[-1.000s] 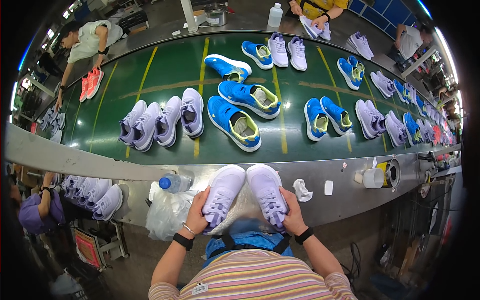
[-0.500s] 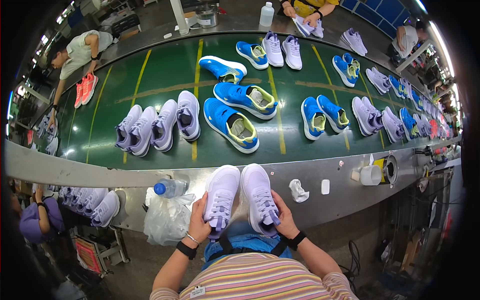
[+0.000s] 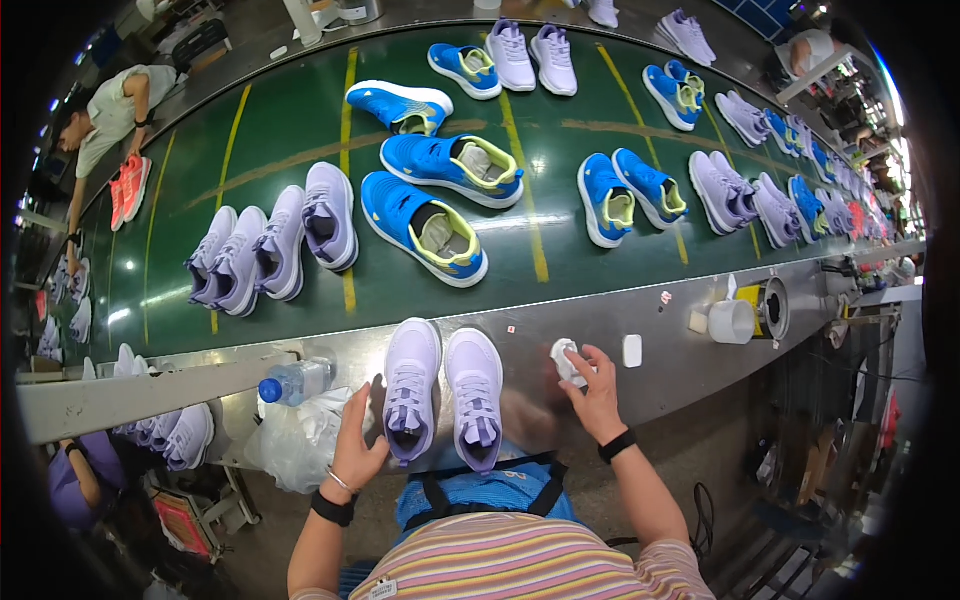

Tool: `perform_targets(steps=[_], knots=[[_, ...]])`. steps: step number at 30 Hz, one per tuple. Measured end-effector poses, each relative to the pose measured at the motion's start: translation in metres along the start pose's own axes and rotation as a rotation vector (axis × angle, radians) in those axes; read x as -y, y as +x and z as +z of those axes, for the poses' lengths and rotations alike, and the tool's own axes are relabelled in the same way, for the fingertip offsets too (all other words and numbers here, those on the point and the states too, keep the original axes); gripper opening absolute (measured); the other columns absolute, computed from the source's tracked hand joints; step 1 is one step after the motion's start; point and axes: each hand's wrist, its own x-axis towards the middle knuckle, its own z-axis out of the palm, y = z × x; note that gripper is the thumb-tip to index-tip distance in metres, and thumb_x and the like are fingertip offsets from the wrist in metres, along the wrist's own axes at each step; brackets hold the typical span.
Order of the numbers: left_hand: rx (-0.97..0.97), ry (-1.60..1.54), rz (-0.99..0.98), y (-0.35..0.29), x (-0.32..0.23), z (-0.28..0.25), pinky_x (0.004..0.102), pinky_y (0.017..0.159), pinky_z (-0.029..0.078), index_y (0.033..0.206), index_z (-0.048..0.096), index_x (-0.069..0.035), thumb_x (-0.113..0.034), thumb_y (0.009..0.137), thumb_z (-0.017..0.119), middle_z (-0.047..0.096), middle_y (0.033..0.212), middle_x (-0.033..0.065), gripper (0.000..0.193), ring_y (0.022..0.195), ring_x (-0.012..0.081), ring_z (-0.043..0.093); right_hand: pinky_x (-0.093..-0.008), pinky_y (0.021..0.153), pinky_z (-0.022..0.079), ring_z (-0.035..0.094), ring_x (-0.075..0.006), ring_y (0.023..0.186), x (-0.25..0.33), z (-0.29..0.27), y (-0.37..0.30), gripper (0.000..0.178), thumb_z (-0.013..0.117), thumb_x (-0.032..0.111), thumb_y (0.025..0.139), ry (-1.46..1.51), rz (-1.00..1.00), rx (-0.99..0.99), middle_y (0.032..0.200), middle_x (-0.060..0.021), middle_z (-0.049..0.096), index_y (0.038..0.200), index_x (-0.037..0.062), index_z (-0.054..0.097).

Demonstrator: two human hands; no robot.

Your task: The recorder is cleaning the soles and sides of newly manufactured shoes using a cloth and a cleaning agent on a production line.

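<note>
A pair of lilac sneakers (image 3: 443, 392) rests side by side on the steel ledge (image 3: 600, 320) in front of me, toes pointing away. My left hand (image 3: 357, 446) cups the heel side of the left sneaker (image 3: 410, 390). My right hand (image 3: 592, 392) has left the right sneaker (image 3: 474, 396) and grips a small white crumpled cloth (image 3: 566, 361) lying on the ledge to the right of the pair.
A green conveyor belt (image 3: 300, 130) carries several blue and lilac sneakers. A plastic bottle (image 3: 297, 381) and a clear bag (image 3: 296, 442) lie left of me. A white tape roll (image 3: 731, 321) and a small white block (image 3: 632, 350) sit to the right. Other workers stand around the belt.
Both hands held the pair by the heels. Now my right hand has let go of the right sneaker and reached right to the white cloth; the pair rests on the ledge.
</note>
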Motion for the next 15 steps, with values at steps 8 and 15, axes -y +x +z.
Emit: perform_targets(steps=[8, 15], knots=[[0.184, 0.347, 0.268, 0.015, -0.083, 0.081, 0.0482, 0.095, 0.034, 0.111, 0.055, -0.010, -0.022, 0.066, 0.072, 0.032, 0.131, 0.0259, 0.049, 0.120, 0.0445, 0.030, -0.0264, 0.070, 0.047, 0.058, -0.0164, 0.079, 0.023, 0.043, 0.050, 0.019, 0.056, -0.005, 0.075, 0.549, 0.116, 0.194, 0.087, -0.0083, 0.059, 0.089, 0.0039, 0.065], [0.150, 0.278, 0.315, 0.022, -0.044, 0.108, 0.0540, 0.098, 0.028, 0.107, 0.056, -0.010, -0.023, 0.066, 0.072, 0.025, 0.131, 0.0308, 0.046, 0.119, 0.0534, 0.022, -0.0324, 0.060, 0.044, 0.055, -0.0261, 0.070, 0.068, 0.111, 0.091, 0.011, 0.057, 0.000, 0.074, 0.436, -0.106, 0.509, 0.078, -0.0122, 0.052, 0.082, 0.0046, 0.064]])
